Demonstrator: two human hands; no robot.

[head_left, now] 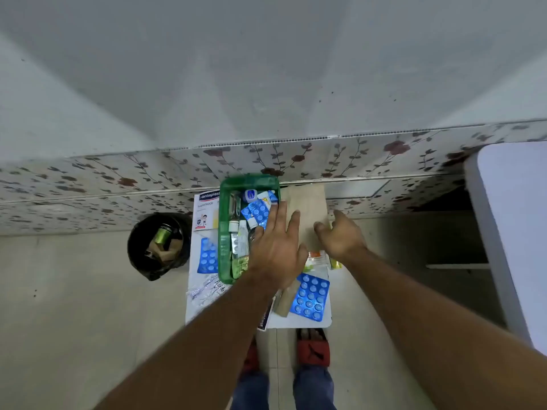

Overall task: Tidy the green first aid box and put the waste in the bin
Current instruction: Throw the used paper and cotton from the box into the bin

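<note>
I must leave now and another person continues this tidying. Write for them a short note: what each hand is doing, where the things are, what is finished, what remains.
Left hand: open, spread flat over the right side of the green first aid box, holding nothing.
Right hand: open and empty, above the table's bare right part.
Box: on the table, partly filled with a blue blister pack, small bottles and tubes.
Bin: on the floor left of the table, already holding some waste.
Left to do: sort two blue blister packs, the Hansaplast box, foil scraps and small packets still lying outside the box.
</note>
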